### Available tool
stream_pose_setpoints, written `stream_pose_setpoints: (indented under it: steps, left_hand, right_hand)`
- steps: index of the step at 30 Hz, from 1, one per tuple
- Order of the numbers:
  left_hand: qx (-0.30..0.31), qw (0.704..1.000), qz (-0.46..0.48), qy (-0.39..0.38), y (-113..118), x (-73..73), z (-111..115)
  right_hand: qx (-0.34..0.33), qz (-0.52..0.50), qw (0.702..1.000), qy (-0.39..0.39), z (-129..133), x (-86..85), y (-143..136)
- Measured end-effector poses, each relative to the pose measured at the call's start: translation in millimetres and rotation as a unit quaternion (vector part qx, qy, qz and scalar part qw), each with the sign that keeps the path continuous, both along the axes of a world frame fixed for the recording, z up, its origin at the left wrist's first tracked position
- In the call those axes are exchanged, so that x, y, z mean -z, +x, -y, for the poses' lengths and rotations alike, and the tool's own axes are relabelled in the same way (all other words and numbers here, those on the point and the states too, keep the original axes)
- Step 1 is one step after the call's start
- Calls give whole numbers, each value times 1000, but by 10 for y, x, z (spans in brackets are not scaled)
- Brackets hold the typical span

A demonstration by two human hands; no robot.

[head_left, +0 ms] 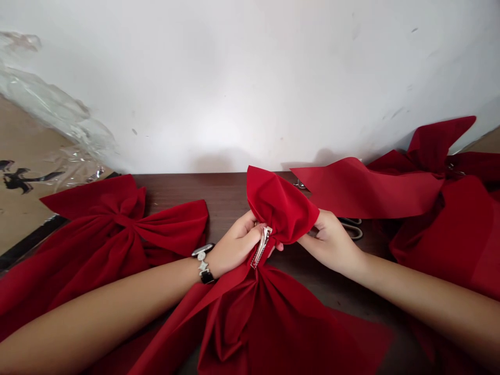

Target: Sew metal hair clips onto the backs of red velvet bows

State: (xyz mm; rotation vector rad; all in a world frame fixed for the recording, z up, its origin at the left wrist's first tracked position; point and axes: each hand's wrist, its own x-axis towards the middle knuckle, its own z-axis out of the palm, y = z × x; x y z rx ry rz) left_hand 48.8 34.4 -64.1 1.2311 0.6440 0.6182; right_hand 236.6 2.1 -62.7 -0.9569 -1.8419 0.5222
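Note:
Between my hands is a red fabric bow (281,208), its upper loop raised and its long tails spread toward me. A silver metal hair clip (261,247) lies along the gathered middle of the bow, teeth showing. My left hand (239,245) is closed on the bow's middle, thumb pressing beside the top of the clip. My right hand (332,239) pinches the right edge of the raised loop; some of its fingers are hidden behind the cloth.
Another red bow (125,221) lies on the dark wooden table (175,187) at left. More red bows (429,151) and fabric are heaped at right, with scissor handles (353,228) partly under them. A taped cardboard box (31,140) stands left, and a white wall (250,83) rises behind.

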Motion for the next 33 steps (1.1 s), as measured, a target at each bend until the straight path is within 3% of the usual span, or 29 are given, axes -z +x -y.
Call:
stream_pose_setpoints:
  steps: [10,14,20,24,33]
  left_hand:
    - [-7,998,57,24,15,71,-3]
    - [6,997,64,43,6,90,-1]
    - [16,999,41,28,-10,93,12]
    - [25,999,34,32,-9,99,6]
    - [13,997,48,64,0,108,27]
  right_hand:
    - [5,14,998,60,59,-89,-39]
    - [6,3,999,36,80,-74,-49]
    - [-51,-43,996,-57,34,-83,-27]
    - [-70,-64,993,-74,22,-79,-27]
    - [2,-9,1000,4,102,-60,-60]
